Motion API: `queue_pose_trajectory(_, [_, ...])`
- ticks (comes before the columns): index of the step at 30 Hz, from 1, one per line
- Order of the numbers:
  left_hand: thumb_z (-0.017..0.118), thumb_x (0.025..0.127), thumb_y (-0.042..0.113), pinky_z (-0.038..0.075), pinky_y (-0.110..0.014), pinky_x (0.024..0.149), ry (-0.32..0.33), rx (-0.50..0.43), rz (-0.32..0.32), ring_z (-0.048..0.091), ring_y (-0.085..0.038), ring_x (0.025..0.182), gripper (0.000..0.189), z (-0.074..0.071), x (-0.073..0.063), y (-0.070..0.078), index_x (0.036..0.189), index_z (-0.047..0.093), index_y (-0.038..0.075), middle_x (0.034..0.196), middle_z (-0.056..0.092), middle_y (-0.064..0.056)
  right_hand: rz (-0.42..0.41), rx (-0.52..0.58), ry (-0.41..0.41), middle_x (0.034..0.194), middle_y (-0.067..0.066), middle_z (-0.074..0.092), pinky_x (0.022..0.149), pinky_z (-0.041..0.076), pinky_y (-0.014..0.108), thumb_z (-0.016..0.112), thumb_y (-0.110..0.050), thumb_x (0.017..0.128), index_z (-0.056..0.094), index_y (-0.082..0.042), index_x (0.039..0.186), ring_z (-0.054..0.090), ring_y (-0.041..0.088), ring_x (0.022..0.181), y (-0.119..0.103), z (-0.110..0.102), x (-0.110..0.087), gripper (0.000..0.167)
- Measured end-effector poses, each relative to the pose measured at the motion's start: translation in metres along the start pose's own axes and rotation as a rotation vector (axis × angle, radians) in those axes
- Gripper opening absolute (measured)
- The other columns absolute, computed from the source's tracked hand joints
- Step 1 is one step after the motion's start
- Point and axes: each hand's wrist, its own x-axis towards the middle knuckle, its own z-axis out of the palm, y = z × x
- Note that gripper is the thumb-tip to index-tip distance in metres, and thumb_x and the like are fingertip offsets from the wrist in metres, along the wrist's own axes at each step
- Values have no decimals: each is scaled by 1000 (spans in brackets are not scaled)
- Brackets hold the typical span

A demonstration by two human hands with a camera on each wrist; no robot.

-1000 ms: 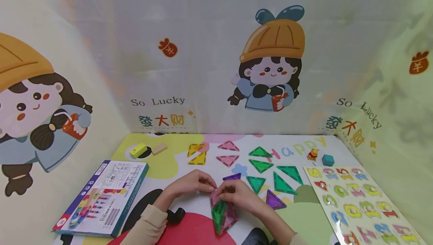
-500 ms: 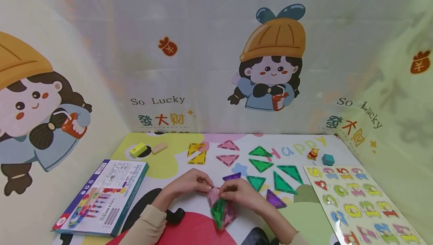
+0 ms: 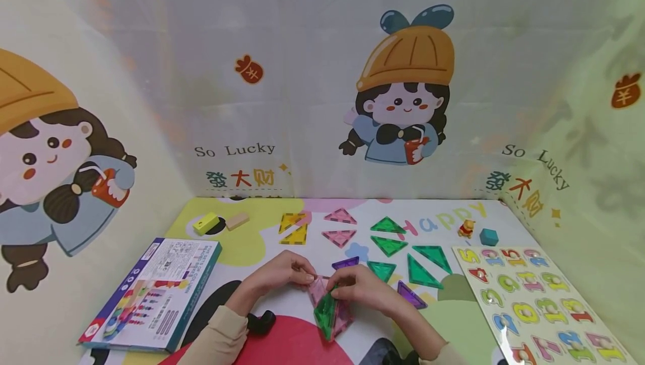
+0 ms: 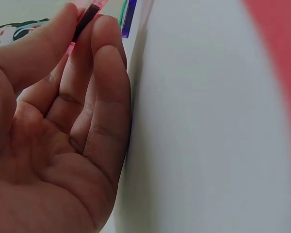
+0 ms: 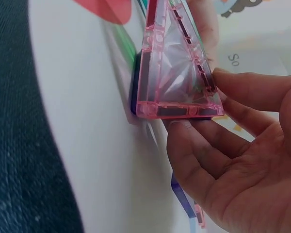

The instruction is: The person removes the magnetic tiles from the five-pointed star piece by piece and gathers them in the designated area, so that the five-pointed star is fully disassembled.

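Observation:
Both hands hold a small joined shape of triangular magnetic tiles near the front middle of the table. It shows a green tile [image 3: 326,317] and pink tiles [image 3: 344,316], with a pink corner [image 3: 318,289] at the top left. My left hand [image 3: 282,274] pinches that corner between thumb and fingers; a pink edge [image 4: 87,19] shows at its fingertips in the left wrist view. My right hand [image 3: 360,288] grips the shape at the upper right. In the right wrist view, its thumb and fingers are around the corner of a pink-framed tile [image 5: 177,73]. Dark strips line the tile edges.
Behind the hands lie yellow [image 3: 294,229], pink [image 3: 340,238], green [image 3: 424,273] and purple triangles [image 3: 410,296]. A boxed set [image 3: 156,292] stands left, a number board [image 3: 539,303] right. Farther back are a yellow block [image 3: 206,224], a bear figure [image 3: 466,229] and a teal block [image 3: 489,238].
The joined tiles have shifted slightly left and away from the table's front edge, and more of the pink corner shows. Both hands keep their hold; the loose tiles stay put.

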Motion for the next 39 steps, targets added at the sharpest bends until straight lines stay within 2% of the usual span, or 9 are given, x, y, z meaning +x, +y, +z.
queue_pose_trajectory(6, [70, 92, 21, 57, -27, 69, 68, -4, -9, 66, -13, 70, 22, -8, -2, -2, 104, 76, 3, 79, 71, 0, 3, -17, -1, 93, 2, 68, 70, 49, 27, 68, -18, 91, 74, -11, 100, 56, 13, 80, 0, -2, -1, 13])
queue_pose_trajectory(12, [71, 92, 24, 56, -26, 67, 249, 8, -66, 63, -14, 67, 25, -20, -5, -6, 105, 76, 3, 78, 71, -3, 11, -16, -13, 94, 3, 69, 71, 49, 27, 69, -19, 91, 73, -8, 102, 56, 14, 81, -3, -3, -2, 17])
queue_pose_trajectory(17, [73, 90, 29, 56, -25, 65, 360, 78, -134, 62, -13, 64, 27, -19, -2, -7, 103, 77, 6, 75, 69, -3, 11, -25, -14, 93, 3, 69, 71, 48, 27, 69, -19, 91, 73, -7, 102, 55, 14, 82, -4, -3, -2, 17])
queue_pose_trajectory(24, [74, 89, 28, 51, -26, 62, 415, 215, -170, 61, -16, 61, 23, -16, -4, 0, 103, 73, 10, 70, 67, -3, 11, -15, -16, 92, 3, 69, 72, 50, 26, 69, -18, 91, 73, -7, 104, 57, 13, 81, -4, -3, -3, 18])
queue_pose_trajectory(26, [75, 88, 29, 48, -26, 62, 401, 262, -158, 59, -16, 62, 20, -14, -6, 4, 99, 72, 12, 69, 66, -3, 17, -7, -21, 90, 2, 68, 72, 49, 27, 69, -19, 90, 72, -7, 105, 57, 13, 80, -3, -3, -4, 19])
queue_pose_trajectory(28, [75, 88, 29, 46, -27, 61, 338, 292, -130, 57, -16, 63, 18, -11, -9, 9, 95, 72, 13, 70, 66, -4, 32, 8, -32, 87, 2, 67, 72, 49, 28, 70, -20, 90, 72, -8, 105, 57, 14, 79, -1, -4, -5, 20])
queue_pose_trajectory(33, [75, 88, 33, 47, -28, 63, 40, 328, -81, 60, -15, 65, 16, 8, -18, 27, 91, 73, 17, 77, 66, 1, 63, 37, -47, 85, 2, 67, 72, 50, 29, 71, -21, 89, 70, -8, 108, 59, 15, 77, 1, -4, -7, 23])
queue_pose_trajectory(35, [76, 86, 34, 49, -28, 63, -43, 334, -77, 63, -15, 66, 18, 18, -21, 33, 90, 71, 18, 80, 67, 2, 71, 44, -29, 84, 2, 67, 72, 50, 28, 72, -21, 88, 68, -7, 108, 60, 15, 76, 2, -3, -7, 24])
queue_pose_trajectory(39, [81, 81, 40, 47, -26, 60, -73, 397, -51, 60, -10, 65, 27, 38, -26, 43, 91, 67, 18, 77, 65, 3, 100, 77, 25, 79, 1, 65, 69, 50, 26, 74, -20, 86, 64, -3, 104, 59, 13, 71, 3, -1, -8, 27])
